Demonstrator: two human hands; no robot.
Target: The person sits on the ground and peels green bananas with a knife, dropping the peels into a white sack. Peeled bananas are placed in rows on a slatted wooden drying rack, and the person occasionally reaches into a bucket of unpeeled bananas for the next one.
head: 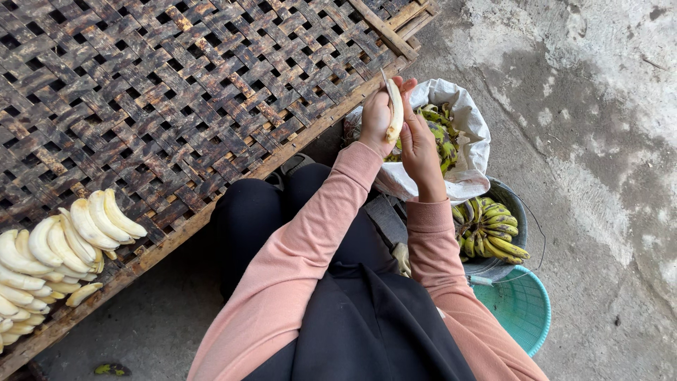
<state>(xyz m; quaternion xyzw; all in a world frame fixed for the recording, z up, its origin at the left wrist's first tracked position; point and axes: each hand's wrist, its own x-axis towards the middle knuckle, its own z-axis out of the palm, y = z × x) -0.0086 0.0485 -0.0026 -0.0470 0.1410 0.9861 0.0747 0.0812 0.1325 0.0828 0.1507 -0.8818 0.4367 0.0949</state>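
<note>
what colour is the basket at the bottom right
Teal green, a perforated plastic basket beside the dark bucket of bananas; the head view shows it.

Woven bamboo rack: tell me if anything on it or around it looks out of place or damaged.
Nothing stands out. Peeled bananas lie in neat rows on the woven bamboo rack, whose strips look dark-stained but whole. Left hand and right hand hold one peeled banana over the peel-filled white sack.
</note>
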